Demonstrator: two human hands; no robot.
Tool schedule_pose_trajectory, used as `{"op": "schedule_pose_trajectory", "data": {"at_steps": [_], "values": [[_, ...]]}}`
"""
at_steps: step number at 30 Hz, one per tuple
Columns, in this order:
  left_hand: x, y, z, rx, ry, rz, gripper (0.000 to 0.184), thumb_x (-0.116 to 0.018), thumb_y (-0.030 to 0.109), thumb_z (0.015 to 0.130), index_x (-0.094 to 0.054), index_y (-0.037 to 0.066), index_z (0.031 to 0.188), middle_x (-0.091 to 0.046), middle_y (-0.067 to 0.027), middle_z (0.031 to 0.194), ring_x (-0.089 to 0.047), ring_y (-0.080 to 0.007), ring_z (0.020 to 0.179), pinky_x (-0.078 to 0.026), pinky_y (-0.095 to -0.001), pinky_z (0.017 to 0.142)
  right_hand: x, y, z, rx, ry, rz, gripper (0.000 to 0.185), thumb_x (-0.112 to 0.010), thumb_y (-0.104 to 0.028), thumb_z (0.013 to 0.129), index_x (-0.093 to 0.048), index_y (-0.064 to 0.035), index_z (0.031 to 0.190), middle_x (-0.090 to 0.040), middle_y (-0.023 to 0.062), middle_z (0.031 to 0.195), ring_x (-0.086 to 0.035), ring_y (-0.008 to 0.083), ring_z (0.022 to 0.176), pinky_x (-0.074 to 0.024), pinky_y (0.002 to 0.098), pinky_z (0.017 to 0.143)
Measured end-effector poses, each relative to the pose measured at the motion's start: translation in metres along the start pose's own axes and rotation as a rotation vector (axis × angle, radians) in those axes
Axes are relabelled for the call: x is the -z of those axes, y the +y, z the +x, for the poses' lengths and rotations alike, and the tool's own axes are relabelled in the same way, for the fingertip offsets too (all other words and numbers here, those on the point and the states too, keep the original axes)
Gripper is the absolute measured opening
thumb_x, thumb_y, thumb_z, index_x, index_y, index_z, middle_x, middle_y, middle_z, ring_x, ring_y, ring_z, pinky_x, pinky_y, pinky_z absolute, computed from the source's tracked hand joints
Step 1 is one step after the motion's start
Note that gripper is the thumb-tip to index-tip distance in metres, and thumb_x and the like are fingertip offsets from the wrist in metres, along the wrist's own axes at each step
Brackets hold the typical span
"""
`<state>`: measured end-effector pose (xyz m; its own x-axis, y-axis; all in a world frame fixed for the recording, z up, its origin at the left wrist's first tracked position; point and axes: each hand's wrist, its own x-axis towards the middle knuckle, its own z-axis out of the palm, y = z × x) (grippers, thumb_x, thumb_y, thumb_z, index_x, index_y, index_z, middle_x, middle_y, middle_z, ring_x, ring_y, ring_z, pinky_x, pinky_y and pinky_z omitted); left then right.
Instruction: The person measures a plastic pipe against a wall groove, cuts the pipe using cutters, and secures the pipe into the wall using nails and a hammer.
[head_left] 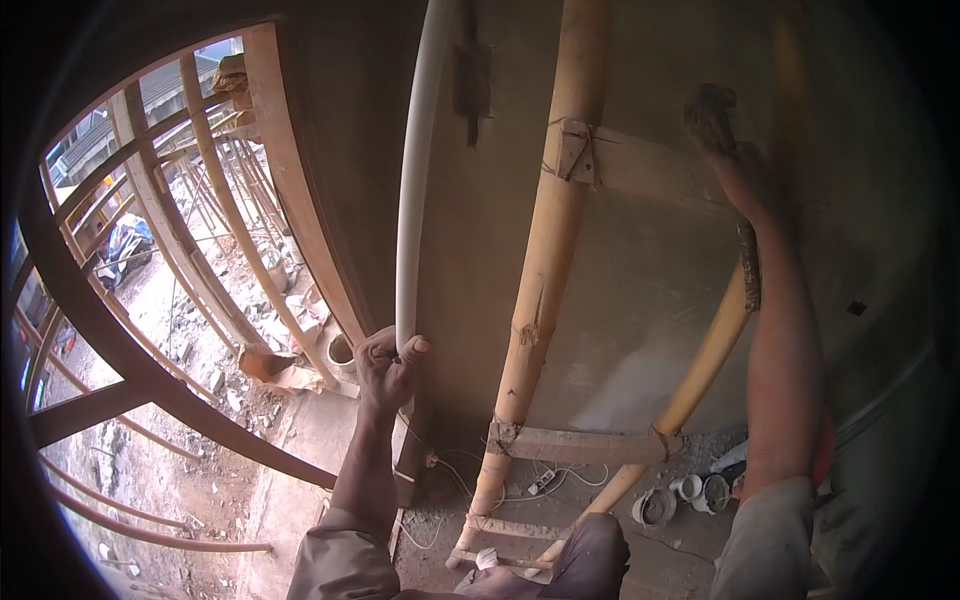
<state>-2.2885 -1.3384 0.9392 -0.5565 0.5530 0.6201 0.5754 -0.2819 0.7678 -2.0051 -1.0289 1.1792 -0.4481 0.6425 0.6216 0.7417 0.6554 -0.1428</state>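
Note:
My left hand is closed around the lower part of a long white pipe that runs upward out of view beside the wall. My right hand is raised in shadow near the upper rung of a bamboo ladder. Its fingers look curled, but what they hold is too dark to make out. A dark, rough stick shows beside my right forearm; whether it is in that hand I cannot tell. The ladder stands in front of me, with wooden rungs tied to its rails.
A grey plastered wall rises behind the ladder. Buckets, a power strip and white cables lie on the floor. To the left, a wooden frame opens onto rubble and poles. A dark slot marks the wall.

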Motion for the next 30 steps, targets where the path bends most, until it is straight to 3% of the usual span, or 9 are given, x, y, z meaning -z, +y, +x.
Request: {"op": "schedule_pose_trajectory", "data": {"at_steps": [2, 4, 7, 10, 12, 15, 20, 25, 30], "values": [[-0.008, -0.004, -0.01, 0.029, 0.001, -0.051, 0.056, -0.067, 0.049, 0.087, -0.055, 0.0, 0.062, -0.044, 0.0022, 0.053, -0.043, -0.007, 0.053, -0.031, -0.0276, 0.047, -0.012, 0.009, 0.002, 0.157, 0.074, -0.168, 0.044, -0.049, -0.051, 0.089, -0.069, -0.0142, 0.104, -0.066, 0.0174, 0.084, -0.066, 0.0307, 0.084, -0.0475, 0.0425, 0.073], [-0.009, -0.006, -0.019, 0.048, -0.025, -0.059, 0.056, -0.067, 0.049, 0.088, -0.055, 0.0, 0.062, -0.044, 0.0026, 0.053, -0.042, -0.0067, 0.053, -0.031, -0.0275, 0.047, -0.003, -0.007, -0.007, 0.089, 0.052, -0.167, 0.038, -0.046, -0.045, 0.091, -0.068, -0.0193, 0.109, -0.067, 0.0187, 0.089, -0.067, 0.0328, 0.085, -0.0485, 0.0446, 0.073], [-0.009, -0.005, -0.028, 0.087, -0.052, -0.094, 0.055, -0.067, 0.048, 0.088, -0.054, 0.001, 0.061, -0.044, 0.0033, 0.053, -0.041, -0.0062, 0.054, -0.03, -0.0276, 0.048, 0.009, -0.022, -0.008, -0.126, -0.023, -0.016, 0.045, -0.042, -0.047, 0.092, -0.067, -0.0142, 0.11, -0.068, 0.0195, 0.09, -0.067, 0.0342, 0.086, -0.0491, 0.0455, 0.075], [-0.014, 0.007, -0.041, 0.124, -0.053, -0.14, 0.055, -0.067, 0.047, 0.088, -0.053, 0.002, 0.06, -0.043, 0.0043, 0.053, -0.04, -0.006, 0.053, -0.029, -0.0275, 0.047, -0.004, -0.008, 0.002, -0.068, -0.041, -0.1, 0.052, -0.041, -0.049, 0.092, -0.068, -0.0067, 0.101, -0.068, 0.0198, 0.089, -0.066, 0.0349, 0.086, -0.0493, 0.045, 0.077], [-0.022, 0.012, -0.045, 0.108, -0.05, -0.098, 0.055, -0.068, 0.046, 0.088, -0.051, 0.003, 0.059, -0.043, 0.0046, 0.053, -0.039, -0.0056, 0.053, -0.028, -0.0268, 0.047, 0.008, -0.021, -0.002, -0.182, -0.036, -0.037, 0.055, -0.041, -0.05, 0.091, -0.069, -0.0021, 0.093, -0.069, 0.0195, 0.087, -0.067, 0.0352, 0.085, -0.0494, 0.0445, 0.078], [-0.029, 0.009, -0.049, 0.058, -0.013, -0.035, 0.054, -0.069, 0.044, 0.087, -0.05, 0.002, 0.058, -0.042, 0.0046, 0.053, -0.038, -0.0053, 0.052, -0.028, -0.0272, 0.046, 0.009, -0.03, -0.007, -0.203, 0.035, 0.03, 0.059, -0.042, -0.051, 0.091, -0.069, 0.0011, 0.086, -0.068, 0.0198, 0.083, -0.067, 0.0351, 0.083, -0.0495, 0.0448, 0.076], [-0.035, 0.004, -0.051, 0.093, 0.029, 0.055, 0.051, -0.07, 0.04, 0.088, -0.051, 0.002, 0.059, -0.042, 0.0046, 0.052, -0.039, -0.005, 0.052, -0.029, -0.0265, 0.046, -0.005, -0.029, -0.007, -0.112, 0.07, 0.075, 0.057, -0.045, -0.052, 0.093, -0.069, -0.0019, 0.079, -0.066, 0.0174, 0.069, -0.066, 0.036, 0.066, -0.0496, 0.0451, 0.071], [-0.05, 0.048, 0.027, 0.11, 0.067, 0.068, 0.05, -0.068, 0.042, 0.088, -0.053, 0.003, 0.06, -0.043, 0.0036, 0.052, -0.041, -0.0045, 0.053, -0.031, -0.0264, 0.046, -0.003, -0.025, -0.014, 0.065, 0.31, 0.086, 0.047, -0.054, -0.044, 0.092, -0.062, -0.0063, 0.065, -0.06, 0.0162, 0.056, -0.062, 0.0328, 0.054, -0.0452, 0.0444, 0.06], [-0.069, 0.088, 0.099, 0.176, 0.127, 0.131, 0.053, -0.068, 0.045, 0.087, -0.05, 0.004, 0.061, -0.039, 0.0028, 0.053, -0.037, -0.006, 0.052, -0.028, -0.0278, 0.046, 0.011, -0.03, -0.01, 0.093, 0.227, -0.025, 0.038, -0.063, -0.041, 0.084, -0.056, -0.0078, 0.067, -0.055, 0.0111, 0.061, -0.058, 0.0323, 0.059, -0.043, 0.0468, 0.063]]}}
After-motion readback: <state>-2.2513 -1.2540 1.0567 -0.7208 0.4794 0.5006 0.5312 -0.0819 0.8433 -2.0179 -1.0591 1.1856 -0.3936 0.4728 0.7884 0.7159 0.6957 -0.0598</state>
